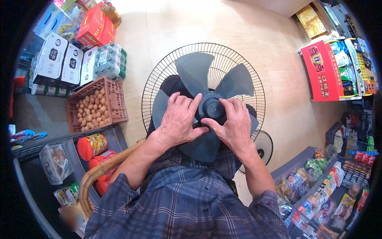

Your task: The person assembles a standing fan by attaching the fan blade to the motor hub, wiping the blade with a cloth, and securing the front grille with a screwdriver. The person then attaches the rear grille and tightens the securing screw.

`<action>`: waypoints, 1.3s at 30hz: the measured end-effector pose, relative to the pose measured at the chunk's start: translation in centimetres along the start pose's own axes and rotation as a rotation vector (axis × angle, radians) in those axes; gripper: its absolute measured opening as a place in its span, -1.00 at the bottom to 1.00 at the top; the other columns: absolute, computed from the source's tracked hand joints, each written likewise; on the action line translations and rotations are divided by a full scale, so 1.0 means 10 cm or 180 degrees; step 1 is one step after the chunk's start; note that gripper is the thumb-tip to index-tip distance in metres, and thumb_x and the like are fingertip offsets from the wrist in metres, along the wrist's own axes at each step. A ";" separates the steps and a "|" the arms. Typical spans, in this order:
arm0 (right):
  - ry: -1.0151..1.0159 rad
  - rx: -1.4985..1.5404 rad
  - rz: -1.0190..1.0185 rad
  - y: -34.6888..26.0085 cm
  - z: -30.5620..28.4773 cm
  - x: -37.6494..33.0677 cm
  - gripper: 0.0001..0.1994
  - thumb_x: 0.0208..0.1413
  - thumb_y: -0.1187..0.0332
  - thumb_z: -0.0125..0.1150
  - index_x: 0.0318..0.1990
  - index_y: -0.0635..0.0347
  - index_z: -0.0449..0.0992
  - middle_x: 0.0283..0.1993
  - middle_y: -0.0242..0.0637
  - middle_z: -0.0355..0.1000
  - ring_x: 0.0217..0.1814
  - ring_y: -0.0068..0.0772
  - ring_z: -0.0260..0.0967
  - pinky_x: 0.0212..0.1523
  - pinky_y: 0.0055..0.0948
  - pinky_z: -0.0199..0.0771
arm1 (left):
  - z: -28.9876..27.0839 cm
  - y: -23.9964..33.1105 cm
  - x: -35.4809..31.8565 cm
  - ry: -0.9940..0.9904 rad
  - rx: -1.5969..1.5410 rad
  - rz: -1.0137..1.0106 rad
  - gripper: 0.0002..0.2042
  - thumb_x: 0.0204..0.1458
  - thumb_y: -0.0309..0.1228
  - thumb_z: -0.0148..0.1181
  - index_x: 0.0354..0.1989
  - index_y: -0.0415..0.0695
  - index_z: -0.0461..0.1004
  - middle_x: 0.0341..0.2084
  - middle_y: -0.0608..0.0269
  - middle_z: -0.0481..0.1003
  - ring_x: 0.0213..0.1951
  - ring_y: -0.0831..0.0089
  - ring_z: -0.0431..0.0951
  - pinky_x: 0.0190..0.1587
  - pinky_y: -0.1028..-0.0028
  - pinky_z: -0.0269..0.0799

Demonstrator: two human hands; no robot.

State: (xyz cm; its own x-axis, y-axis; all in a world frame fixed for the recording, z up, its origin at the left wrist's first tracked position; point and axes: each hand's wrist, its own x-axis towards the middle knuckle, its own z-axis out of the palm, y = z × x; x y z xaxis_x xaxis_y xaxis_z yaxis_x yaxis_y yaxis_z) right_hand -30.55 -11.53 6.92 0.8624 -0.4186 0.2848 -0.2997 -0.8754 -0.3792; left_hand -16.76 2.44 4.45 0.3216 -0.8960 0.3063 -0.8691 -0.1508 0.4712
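Blue-grey blades (194, 67) face you, five of them, with a black wire guard (149, 79) behind. Bearings are taken from the hub, 12 at the top of the view. The fan is just above mid-view, in front of your plaid shirt (187, 203), and dark trousers show through the wires. Blades point to about 11, between 1 and 2, 4, 6 and 9; your right hand partly covers the one at 4.

Right hand (237, 125): at 4, thumb and fingers curled about the round, ribbed cap (212, 108) at the hub, gripping it. Left hand (178, 117): at 8, grasping nothing; fingers spread over the blades, index fingertip beside the hub's edge, thumb pointing towards 3. How firmly it presses, you cannot tell from this view.

Surroundings: at 9, a brown plastic crate (116, 99) holds eggs (93, 111). Near 10, wrapped bottles (110, 61) stand beside white boxes (59, 59). Between 8 and 9, red tubs (92, 147); at 8, a curved wooden armrest (89, 179). Between 2 and 3, a red display box (320, 71). Between 4 and 5, a second fan (263, 147) and, farther out, bagged snacks (296, 181).
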 end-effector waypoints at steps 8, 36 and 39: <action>-0.0801 0.0754 -0.0805 0.04 -0.07 0.09 -0.42 -0.13 0.30 0.42 0.10 0.28 0.41 0.08 -0.01 0.38 0.25 0.03 0.23 0.23 -0.08 0.21 | 0.13 -0.11 0.04 0.0016 -0.0119 -0.0097 -0.12 -0.33 0.02 0.47 0.15 -0.34 0.36 -0.41 0.10 0.44 -0.34 0.22 0.45 -0.20 0.30 0.33; -0.0203 0.0029 -0.0261 0.05 0.03 0.05 -0.45 -0.09 0.22 0.40 0.05 0.30 0.39 0.04 -0.07 0.32 0.19 0.01 0.19 0.22 -0.03 0.09 | 0.12 -0.08 0.05 -0.0084 -0.0127 -0.0263 -0.14 -0.28 0.06 0.44 0.13 -0.35 0.38 -0.42 0.10 0.44 -0.33 0.22 0.45 -0.21 0.30 0.32; -0.0455 0.0582 -0.0573 0.13 0.01 0.04 -0.48 -0.08 0.26 0.38 0.05 0.25 0.41 0.11 -0.07 0.32 0.29 0.01 0.16 0.29 -0.05 0.08 | 0.15 -0.10 0.03 -0.0015 -0.0187 -0.0176 -0.12 -0.29 0.08 0.44 0.14 -0.35 0.37 -0.42 0.10 0.44 -0.33 0.21 0.45 -0.21 0.30 0.32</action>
State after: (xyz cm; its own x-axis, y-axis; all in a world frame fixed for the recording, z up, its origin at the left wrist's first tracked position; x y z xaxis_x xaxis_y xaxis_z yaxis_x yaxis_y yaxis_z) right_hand -30.55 -12.76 6.43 0.9477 -0.2109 0.2398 -0.0694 -0.8689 -0.4900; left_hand -16.30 1.72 2.83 0.3667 -0.8889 0.2748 -0.8265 -0.1755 0.5349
